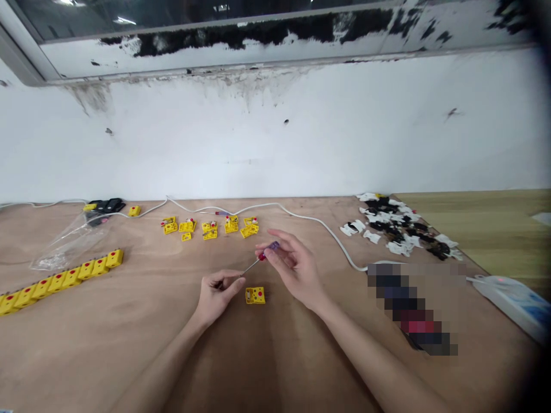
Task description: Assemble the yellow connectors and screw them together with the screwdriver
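In my right hand (297, 267) is a small screwdriver (252, 267) with a purple and red handle, held between thumb and fingers. Its thin metal shaft slants down to my left hand (220, 292), whose thumb and fingertips close around the tip end. Whether a small part is pinched there too is hidden. Just below and between the hands lies an open yellow housing (255, 295) with a red dot, touched by neither hand. Beyond the hands sit several open yellow housings (209, 230) with small parts inside.
A row of closed yellow housings (64, 280) runs along the left. Behind it lies a clear plastic bag (64, 244). White and black pieces (400, 226) are heaped at right. A white cable (318, 221) crosses the table to a power strip (512, 301); a pixelated patch covers something nearby.
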A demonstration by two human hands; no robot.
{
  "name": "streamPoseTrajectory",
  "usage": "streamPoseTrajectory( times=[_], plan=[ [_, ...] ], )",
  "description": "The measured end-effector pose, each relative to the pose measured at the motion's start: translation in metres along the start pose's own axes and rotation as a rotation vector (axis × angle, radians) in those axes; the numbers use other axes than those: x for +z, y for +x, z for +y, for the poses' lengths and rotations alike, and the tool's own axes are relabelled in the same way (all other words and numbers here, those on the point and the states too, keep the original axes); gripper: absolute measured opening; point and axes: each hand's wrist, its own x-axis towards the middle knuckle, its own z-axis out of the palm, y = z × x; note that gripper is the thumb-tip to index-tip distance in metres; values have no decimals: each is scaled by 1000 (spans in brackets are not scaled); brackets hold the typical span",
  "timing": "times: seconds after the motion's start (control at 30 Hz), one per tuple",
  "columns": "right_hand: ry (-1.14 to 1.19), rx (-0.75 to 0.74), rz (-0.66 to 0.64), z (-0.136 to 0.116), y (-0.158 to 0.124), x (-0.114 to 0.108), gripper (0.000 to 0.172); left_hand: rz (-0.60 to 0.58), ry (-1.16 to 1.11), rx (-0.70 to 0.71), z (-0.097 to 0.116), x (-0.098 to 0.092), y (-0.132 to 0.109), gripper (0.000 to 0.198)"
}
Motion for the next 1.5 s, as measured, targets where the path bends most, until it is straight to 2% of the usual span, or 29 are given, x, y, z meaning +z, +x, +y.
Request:
streamPoseTrajectory(
  times=[0.17,0.27,0.37,0.47,1.0,1.1,1.2,1.27,1.4,1.5],
  plan=[
    [-56,-1,-40,-5,0,-7,22,-176,330,132,2,-2,-2,44],
    [-214,54,-154,-12,0,-15,21,-305,529,242,5,-1,-5,46],
    [-367,110,-301,-19,0,-19,18,-364,610,293,8,2,-6,35],
    [-431,131,-369,-22,-1,-18,17,-355,643,286,10,3,-6,29],
    [-428,120,-403,-13,-3,-9,17,-336,656,380,5,2,-5,30],
    [-440,99,-426,-14,-3,-9,22,-339,658,378,5,2,-5,30],
    [-437,80,-392,-13,-3,-9,28,-322,655,378,5,2,-5,27],
    [-438,37,-378,-11,-4,-10,26,-315,654,379,5,2,-5,27],
    [-500,-39,-502,-11,-3,-12,31,-324,648,381,5,2,-5,24],
    [-549,-76,-494,-13,-4,-11,28,-317,644,383,4,3,-5,18]
  ],
)
